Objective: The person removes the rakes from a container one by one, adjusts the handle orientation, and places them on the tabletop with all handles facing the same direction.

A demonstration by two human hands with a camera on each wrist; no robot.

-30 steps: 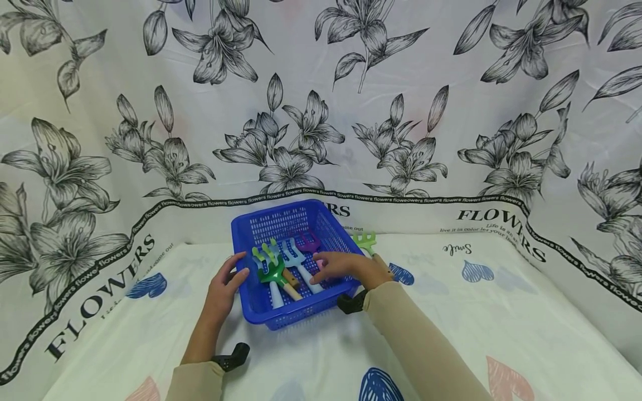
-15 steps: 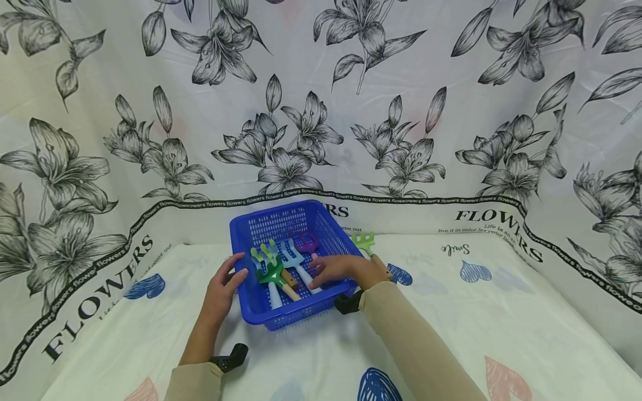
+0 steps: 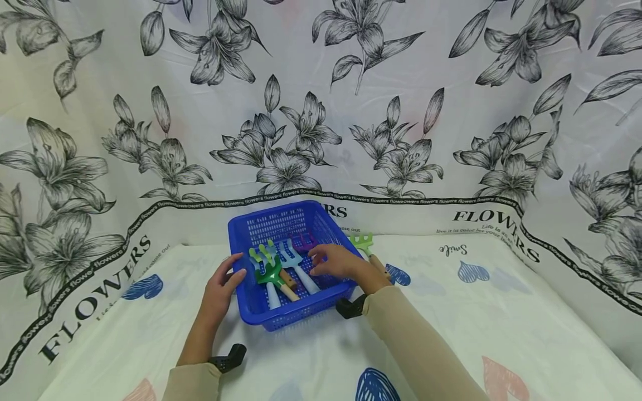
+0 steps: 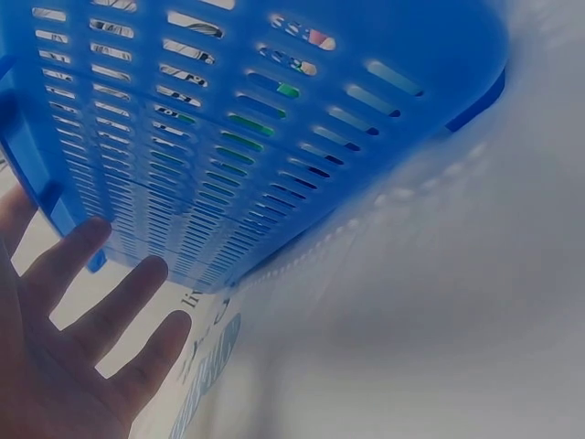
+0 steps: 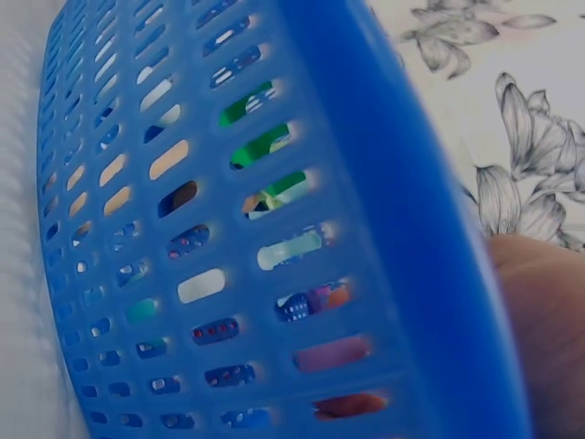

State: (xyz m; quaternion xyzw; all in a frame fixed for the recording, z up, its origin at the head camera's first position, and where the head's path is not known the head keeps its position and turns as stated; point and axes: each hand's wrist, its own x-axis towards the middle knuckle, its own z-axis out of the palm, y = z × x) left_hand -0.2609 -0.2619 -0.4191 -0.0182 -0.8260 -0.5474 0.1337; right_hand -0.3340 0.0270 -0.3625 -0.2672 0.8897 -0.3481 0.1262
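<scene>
A blue plastic basket [image 3: 301,307] with slotted walls holds several small garden hand forks. Inside lie a light blue fork [image 3: 304,277], a dark green fork with a wooden handle [image 3: 273,274] and a light green one [image 3: 264,253]. My right hand [image 3: 335,262] reaches over the right rim with bent fingers, at a purple hand fork [image 3: 304,243]. That fork's tines show beyond the fingertips; its handle is hidden behind the hand. At the left rim, my left hand [image 3: 220,284] has its fingers extended and touches the basket. The left wrist view shows these fingers spread beside the slotted wall.
A light green hand fork with a wooden handle [image 3: 375,257] lies outside the basket, just to its right. The cloth [image 3: 441,323] under everything bears printed hearts. Behind rises a flower-print curtain [image 3: 401,61].
My right hand has drawn up slightly and its fingers have bent more. The purple fork has tilted, and its pink handle has gone out of sight behind the hand. The left hand has stayed put.
</scene>
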